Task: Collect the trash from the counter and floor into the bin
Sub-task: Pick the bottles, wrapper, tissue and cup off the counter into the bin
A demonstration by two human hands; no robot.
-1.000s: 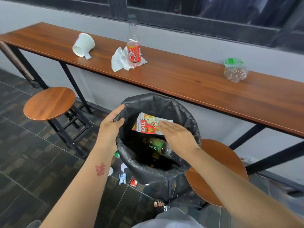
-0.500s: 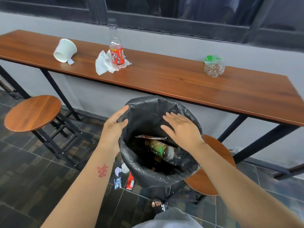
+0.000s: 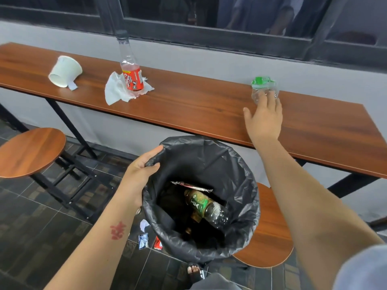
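Left hand (image 3: pixel 138 174) clamps the bin (image 3: pixel 240 243) rim, right hand (image 3: pixel 264 118) spread open touching the crushed bottle (image 3: pixel 264 88) on the table (image 3: pixel 188 105), red-label bottle (image 3: pixel 130 74), napkin (image 3: pixel 117 92) and cup (image 3: pixel 65 71) further left.

I count three plastic bottles: a red-labelled one (image 3: pixel 131 75) standing at eleven o'clock, a crushed clear one (image 3: pixel 264 88) at one o'clock, and a tea bottle (image 3: pixel 206 207) in the one bin (image 3: pixel 247 183). One paper cup (image 3: pixel 65 71) lies at ten o'clock, one tissue (image 3: pixel 117 91) beside the red bottle. Two stools (image 3: pixel 31 151) (image 3: pixel 270 231) flank me. Three small wrappers (image 3: pixel 144 225) (image 3: pixel 143 240) (image 3: pixel 157 243) lie at six o'clock on the floor.
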